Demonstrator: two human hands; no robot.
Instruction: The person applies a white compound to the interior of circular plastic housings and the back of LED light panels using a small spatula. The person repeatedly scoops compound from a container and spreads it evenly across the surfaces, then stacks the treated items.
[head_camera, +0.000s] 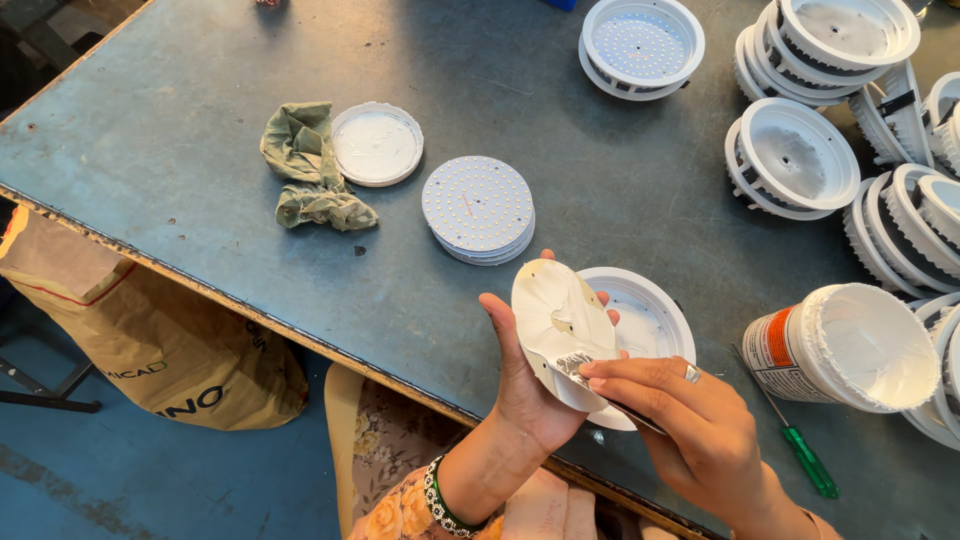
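Lying crumpled far left: green rag | lid, stacked LED discs | left hand grips paste-coated white disc, tilted over a white housing | right hand pinches small metal spreader against it | risk: paste smearing fingers, disc slipping from a greasy grip | paste tub, green screwdriver right.

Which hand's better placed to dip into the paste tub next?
Right hand: it holds the metal blade, and the open paste tub sits on its side. Left hand is occupied holding the white disc.
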